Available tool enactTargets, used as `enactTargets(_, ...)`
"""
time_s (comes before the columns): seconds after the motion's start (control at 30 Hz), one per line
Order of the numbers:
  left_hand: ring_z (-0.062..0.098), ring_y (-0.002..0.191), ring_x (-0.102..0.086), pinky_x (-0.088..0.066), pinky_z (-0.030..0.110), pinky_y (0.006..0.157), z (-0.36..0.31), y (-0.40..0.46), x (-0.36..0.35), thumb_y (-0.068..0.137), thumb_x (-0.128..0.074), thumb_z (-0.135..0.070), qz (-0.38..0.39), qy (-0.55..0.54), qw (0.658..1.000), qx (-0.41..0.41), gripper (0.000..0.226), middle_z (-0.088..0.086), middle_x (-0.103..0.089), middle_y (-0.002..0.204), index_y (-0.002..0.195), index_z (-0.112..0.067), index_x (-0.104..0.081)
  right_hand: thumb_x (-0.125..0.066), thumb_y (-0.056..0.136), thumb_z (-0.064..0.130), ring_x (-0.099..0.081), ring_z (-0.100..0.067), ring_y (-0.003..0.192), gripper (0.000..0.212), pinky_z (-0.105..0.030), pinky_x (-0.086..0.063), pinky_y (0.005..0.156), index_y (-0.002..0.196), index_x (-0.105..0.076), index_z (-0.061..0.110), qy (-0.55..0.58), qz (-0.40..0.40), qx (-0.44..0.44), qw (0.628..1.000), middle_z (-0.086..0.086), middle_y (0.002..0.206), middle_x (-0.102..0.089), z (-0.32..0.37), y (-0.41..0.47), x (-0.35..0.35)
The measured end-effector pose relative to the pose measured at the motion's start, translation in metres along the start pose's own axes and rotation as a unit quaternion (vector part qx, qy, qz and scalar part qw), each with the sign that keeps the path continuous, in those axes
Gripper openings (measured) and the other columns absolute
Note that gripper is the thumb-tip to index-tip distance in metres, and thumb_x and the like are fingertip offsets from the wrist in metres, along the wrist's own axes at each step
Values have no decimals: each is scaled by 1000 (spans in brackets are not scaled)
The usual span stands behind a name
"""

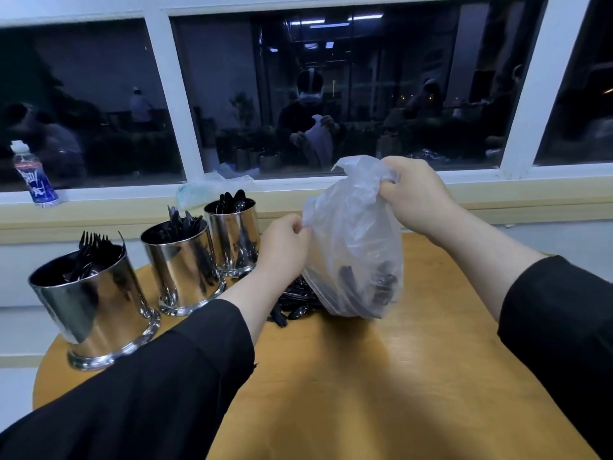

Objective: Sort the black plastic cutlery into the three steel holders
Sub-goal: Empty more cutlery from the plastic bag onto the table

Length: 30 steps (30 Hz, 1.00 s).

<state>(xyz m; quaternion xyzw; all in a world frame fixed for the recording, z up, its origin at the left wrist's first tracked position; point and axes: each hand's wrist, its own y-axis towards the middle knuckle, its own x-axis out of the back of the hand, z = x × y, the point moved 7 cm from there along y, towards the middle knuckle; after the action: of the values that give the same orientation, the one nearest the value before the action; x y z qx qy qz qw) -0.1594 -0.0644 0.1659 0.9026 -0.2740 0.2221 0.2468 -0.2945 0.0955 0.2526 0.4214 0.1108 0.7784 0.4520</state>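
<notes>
Gripping clear bag [351, 240] with both hands, left [285, 242], right [414, 194], cutlery [295, 302] beneath

The three holders [180, 260] are polished steel, mirror-bright and smooth. The cutlery [292, 302] is glossy black plastic. The bag [351, 234] is thin, crinkled, cloudy-clear plastic film. The round table [381, 376] looks like smooth, satin-finished light wood. The sleeves [149, 393] are matt black cloth.

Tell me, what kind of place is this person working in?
Probably a cafeteria or canteen self-service corner. Three steel holders of black plastic cutlery stand on a round wooden table by a large window, and both hands grip a clear plastic bag of more cutlery.
</notes>
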Motion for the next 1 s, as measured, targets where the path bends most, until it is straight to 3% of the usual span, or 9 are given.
enactTargets(0.13, 30, 88, -65, -45, 34, 70, -10, 2, 0, 103, -52, -25, -9, -21, 999, -23, 30, 15, -70, 95, 95, -1, -67, -44, 90, 6, -37, -20, 67, 15, -33, -30, 60, 83, -54, -2, 4, -26, 18, 999, -8, 73, -50, 16, 14, 7)
enactTargets(0.37, 19, 69, -41, -29, 33, 63, 0, 4, 12, 103, -55, -24, -14, -49, 998, -33, 31, 3, -45, 73, 80, -3, -52, -45, 91, 5, -35, -20, 66, 14, -34, -29, 62, 88, -55, -5, -34, 44, 63, 996, -10, 75, -48, 41, 31, -20)
enactTargets(0.47, 7, 97, -56, -46, 28, 84, 5, 0, 7, 102, -59, -28, 43, -120, 991, -32, 24, -11, -59, 108, 123, -15, -63, -44, 92, 6, -36, -20, 65, 15, -33, -28, 58, 83, -54, 0, -14, 6, 36, 999, -3, 70, -47, 29, 31, -28)
enactTargets(0.57, 5, 125, -58, -49, 31, 103, 6, -4, -12, 91, -74, -39, 141, -184, 972, -34, 72, -17, -53, 143, 154, -32, -40, -48, 90, 6, -43, -20, 66, 11, -32, -30, 54, 84, -57, 5, -46, 44, 12, 998, -2, 69, -52, 10, 20, -53)
enactTargets(0.63, 4, 121, -63, -53, 30, 100, 3, -4, -23, 84, -81, -41, 150, -206, 966, -33, 74, -16, -62, 138, 148, -35, -44, -49, 88, 5, -44, -19, 65, 10, -31, -32, 56, 85, -58, 7, -14, 101, -1, 995, -4, 73, -57, 2, 11, -70)
enactTargets(0.73, 3, 103, -68, -57, 26, 87, 1, -2, -23, 90, -74, -29, 75, -192, 978, -8, 33, -11, -74, 111, 122, -28, -65, -55, 86, 6, -57, -12, 75, 21, -29, -47, 65, 98, -67, 19, 83, 176, 11, 981, 7, 88, -66, -1, -3, -77)
enactTargets(0.83, 19, 89, -71, -56, 35, 77, 17, 6, -22, 93, -64, -19, 25, -217, 975, 42, 14, 9, -77, 96, 98, -9, -72, -63, 94, 15, -61, 5, 98, 42, -16, -51, 87, 134, -57, 28, 125, 78, -8, 989, 13, 126, -61, -30, -22, -56)
enactTargets(0.9, 28, 84, -70, -54, 39, 70, 29, 8, -20, 90, -59, -19, 9, -208, 976, 63, 18, 16, -75, 93, 92, -3, -68, -69, 93, 34, -59, 3, 91, 42, -15, -49, 85, 132, -54, 30, 72, -3, -48, 996, 12, 121, -59, -60, -50, -44)
enactTargets(1.0, 22, 76, -63, -48, 36, 68, 40, 8, -19, 90, -57, -17, -11, -231, 969, 85, 19, 18, -73, 90, 90, 1, -64, -75, 80, 56, -64, -11, 89, 63, -31, -52, 84, 132, -54, 29, 32, 97, -153, 983, 10, 114, -62, -107, -108, -72)
